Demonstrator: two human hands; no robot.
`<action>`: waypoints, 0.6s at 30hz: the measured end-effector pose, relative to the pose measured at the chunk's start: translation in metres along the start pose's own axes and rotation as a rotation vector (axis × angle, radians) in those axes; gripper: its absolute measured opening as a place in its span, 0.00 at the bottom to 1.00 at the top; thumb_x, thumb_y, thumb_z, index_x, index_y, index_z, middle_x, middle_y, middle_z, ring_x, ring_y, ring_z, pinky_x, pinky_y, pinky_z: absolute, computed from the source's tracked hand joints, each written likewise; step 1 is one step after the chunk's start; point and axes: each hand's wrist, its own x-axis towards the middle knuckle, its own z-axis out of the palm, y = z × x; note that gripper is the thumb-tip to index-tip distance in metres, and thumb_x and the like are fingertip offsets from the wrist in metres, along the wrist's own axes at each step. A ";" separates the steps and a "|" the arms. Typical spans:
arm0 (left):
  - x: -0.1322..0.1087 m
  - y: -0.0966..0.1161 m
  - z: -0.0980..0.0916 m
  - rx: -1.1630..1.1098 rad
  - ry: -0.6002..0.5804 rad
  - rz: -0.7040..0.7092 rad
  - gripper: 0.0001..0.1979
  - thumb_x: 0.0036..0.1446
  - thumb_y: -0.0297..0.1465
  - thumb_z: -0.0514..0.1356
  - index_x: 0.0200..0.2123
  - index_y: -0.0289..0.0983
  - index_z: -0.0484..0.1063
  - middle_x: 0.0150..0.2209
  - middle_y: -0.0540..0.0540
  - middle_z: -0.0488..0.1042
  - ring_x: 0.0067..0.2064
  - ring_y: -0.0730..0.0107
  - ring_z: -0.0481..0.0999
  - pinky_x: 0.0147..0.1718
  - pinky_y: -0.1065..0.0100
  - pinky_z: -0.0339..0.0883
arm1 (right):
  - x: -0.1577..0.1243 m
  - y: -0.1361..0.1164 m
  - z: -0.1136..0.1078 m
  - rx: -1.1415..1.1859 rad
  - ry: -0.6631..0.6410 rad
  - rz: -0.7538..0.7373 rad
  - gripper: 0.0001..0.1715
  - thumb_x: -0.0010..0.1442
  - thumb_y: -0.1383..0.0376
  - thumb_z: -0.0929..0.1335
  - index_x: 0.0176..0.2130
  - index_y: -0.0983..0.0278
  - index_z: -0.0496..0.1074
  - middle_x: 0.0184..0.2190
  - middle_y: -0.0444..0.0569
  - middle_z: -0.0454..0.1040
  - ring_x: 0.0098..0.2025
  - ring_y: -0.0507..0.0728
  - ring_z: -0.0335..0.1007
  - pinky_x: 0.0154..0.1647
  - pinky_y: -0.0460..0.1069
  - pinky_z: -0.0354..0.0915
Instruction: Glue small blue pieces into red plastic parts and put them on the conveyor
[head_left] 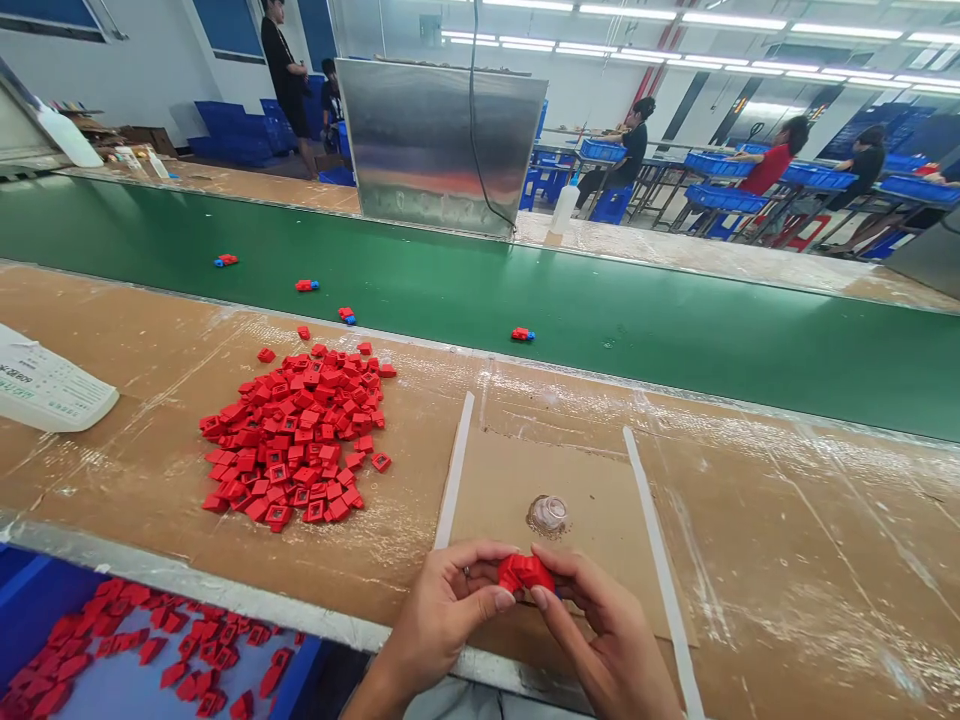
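Between the fingertips of my left hand (457,605) and my right hand (600,625) is a red plastic piece (525,572), with a bit of blue showing at its right side. Both hands pinch it above the front edge of the workbench. Just beyond them, a small clear round knob-like thing (551,514) sits on a cardboard sheet (495,480) between two white tape strips. To the left lies a heap of small red plastic pieces (300,440). Whether the held piece is one part or several joined is hidden by my fingers.
A green conveyor belt (675,320) crosses behind the bench, carrying several red-and-blue pieces (523,334). A blue bin (150,670) with red pieces stands low at the left front. A paper-like white sheet (49,380) lies left. Several people sit or stand in the background beyond a metal panel (442,140).
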 end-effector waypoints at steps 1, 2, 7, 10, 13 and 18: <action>0.000 0.000 0.000 0.004 0.006 -0.001 0.14 0.51 0.30 0.71 0.43 0.36 0.81 0.38 0.43 0.83 0.40 0.62 0.80 0.43 0.65 0.72 | -0.001 0.001 0.000 -0.011 -0.004 -0.007 0.11 0.70 0.63 0.66 0.51 0.61 0.72 0.42 0.52 0.76 0.41 0.59 0.76 0.40 0.47 0.75; 0.000 0.000 0.001 0.019 0.012 0.004 0.13 0.51 0.29 0.70 0.42 0.37 0.81 0.37 0.44 0.82 0.40 0.63 0.80 0.42 0.66 0.72 | -0.001 0.001 0.001 -0.020 -0.007 -0.017 0.11 0.70 0.63 0.66 0.51 0.61 0.72 0.41 0.52 0.76 0.41 0.58 0.76 0.40 0.46 0.74; -0.002 0.002 0.000 0.244 0.014 0.079 0.11 0.54 0.25 0.66 0.42 0.39 0.82 0.36 0.47 0.78 0.37 0.68 0.76 0.36 0.72 0.70 | -0.004 0.004 0.003 -0.030 -0.051 -0.050 0.07 0.71 0.63 0.65 0.47 0.60 0.72 0.38 0.49 0.74 0.39 0.57 0.73 0.39 0.45 0.71; -0.004 0.002 -0.002 0.359 -0.003 0.093 0.13 0.55 0.24 0.64 0.43 0.40 0.82 0.36 0.47 0.77 0.36 0.68 0.75 0.35 0.72 0.69 | -0.005 0.006 0.002 -0.033 -0.059 -0.061 0.08 0.72 0.63 0.64 0.45 0.60 0.72 0.37 0.49 0.73 0.39 0.57 0.73 0.41 0.47 0.70; -0.003 0.001 -0.002 0.408 -0.025 0.090 0.12 0.56 0.25 0.64 0.43 0.39 0.81 0.38 0.45 0.78 0.38 0.66 0.76 0.36 0.70 0.70 | -0.007 0.010 0.003 -0.041 -0.022 -0.093 0.07 0.72 0.64 0.64 0.46 0.59 0.71 0.38 0.49 0.74 0.41 0.58 0.73 0.42 0.47 0.71; 0.001 0.000 0.003 0.314 -0.027 -0.033 0.22 0.52 0.31 0.69 0.51 0.39 0.75 0.46 0.41 0.78 0.45 0.57 0.78 0.44 0.64 0.71 | -0.013 0.016 0.008 -0.150 0.124 -0.240 0.11 0.71 0.67 0.64 0.51 0.60 0.70 0.42 0.53 0.74 0.44 0.58 0.75 0.43 0.48 0.73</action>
